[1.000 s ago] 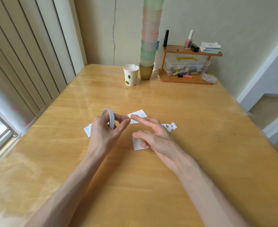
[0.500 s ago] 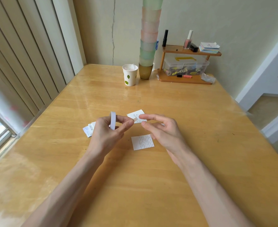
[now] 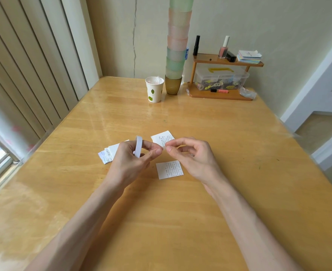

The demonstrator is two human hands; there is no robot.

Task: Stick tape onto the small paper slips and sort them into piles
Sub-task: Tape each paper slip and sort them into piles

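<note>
Fingertips (image 3: 169,149) of right hand (image 3: 196,159): thumb and index closed together, tip to tip with the left thumb, seemingly nipping the free end of tape; strip itself too faint to confirm.

Head view, the only one. A second ago, flat on the near slip (image 3: 169,170), pressing it down. Half a second ago, lifted off and reaching toward the roll (image 3: 138,145). Now arrived at it. As a guess: pressing finished, fresh length about to be drawn off; cannot tell whether the near slip already carries tape.

Near slip now uncovered, flat on the table (image 3: 229,145), just below the pinch, touched by nothing. Far slip (image 3: 161,137) just beyond the pinch, partly hidden by it. Pile (image 3: 107,153) past the left knuckles, unmoved.

Left hand (image 3: 130,163): curled round the roll, held upright on edge, thumb and index closed at its rim, facing the right fingertips. Right hand: raised off the table, other three fingers loosely curled, wrist clear of the near slip. Both forearms angled inward.
</note>
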